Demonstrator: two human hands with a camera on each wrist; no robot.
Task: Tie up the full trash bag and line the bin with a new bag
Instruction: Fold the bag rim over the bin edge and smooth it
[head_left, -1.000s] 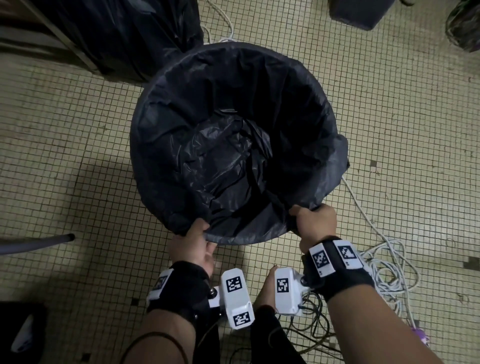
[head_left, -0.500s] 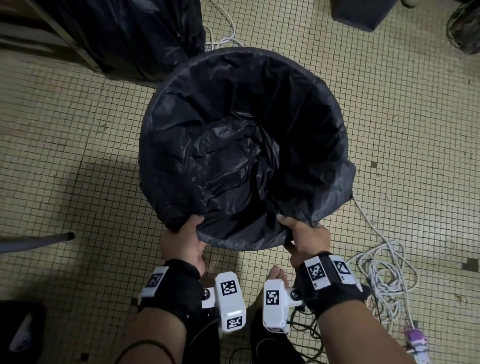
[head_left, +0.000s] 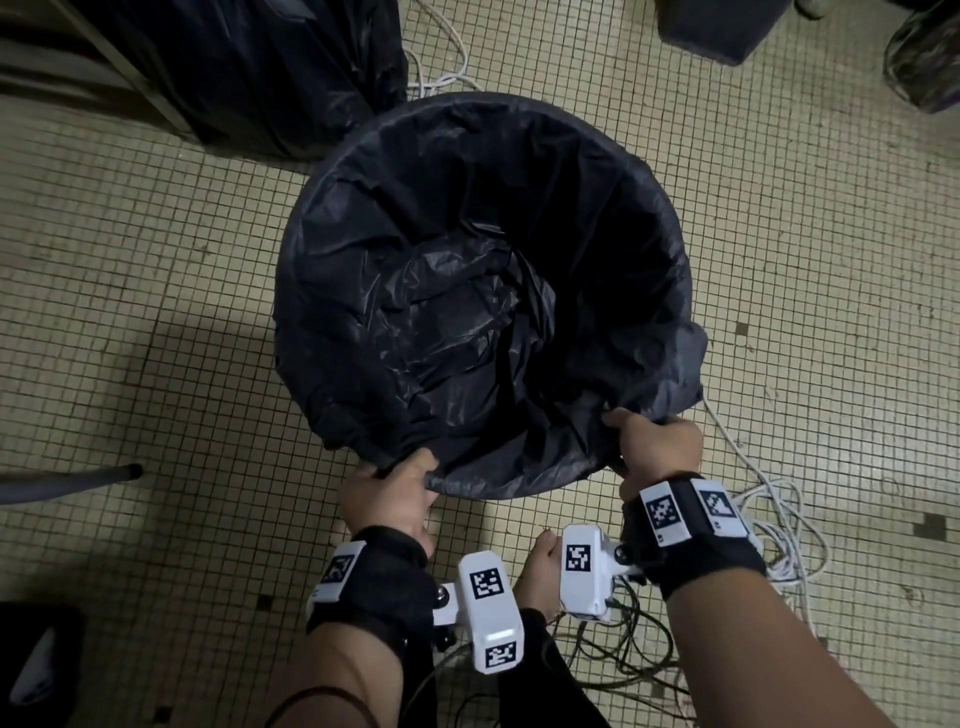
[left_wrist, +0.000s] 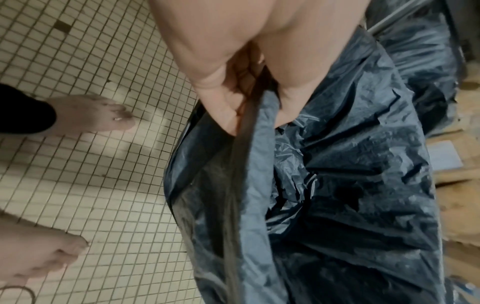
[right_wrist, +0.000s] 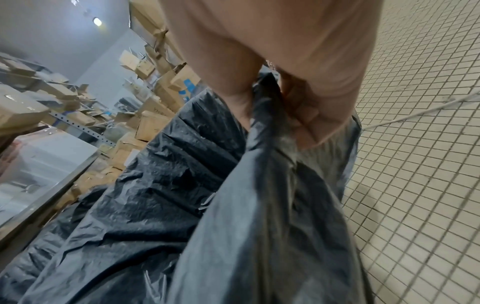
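While both my hands grip the near edge of the new bag (head_left: 467, 291), the change over the last second is small but useful: they have slid down and apart along the bin (head_left: 530, 486) rim, and the bin now sits a little nearer to me on the floor (head_left: 156, 312). My left hand (head_left: 387, 491) pinches a fold of plastic at the near-left of the rim; the left wrist view shows thumb and fingers (left_wrist: 215, 98) clamped on a taut band of the bag's hem. My right hand (head_left: 655, 448) clutches a bunched fold at the near-right, and its wrist view shows the film gathered between thumb and curled fingers (right_wrist: 309, 123).

I judge that I am stretching the hem over the near lip, the last stretch to seat, since the far and side edges already lie folded over the rim. So the lining step looks close to done.

Inside the bin I see only the bag itself, crumpled loosely toward the bottom, with no trash in it. Beyond the bin at top left stands a bulky black bag (head_left: 249, 67), likely the full one; I cannot tell whether it is tied. White cables (head_left: 769, 499) lie coiled on the floor just right of my right wrist, and my bare foot (head_left: 540, 566) stands between my wrists.
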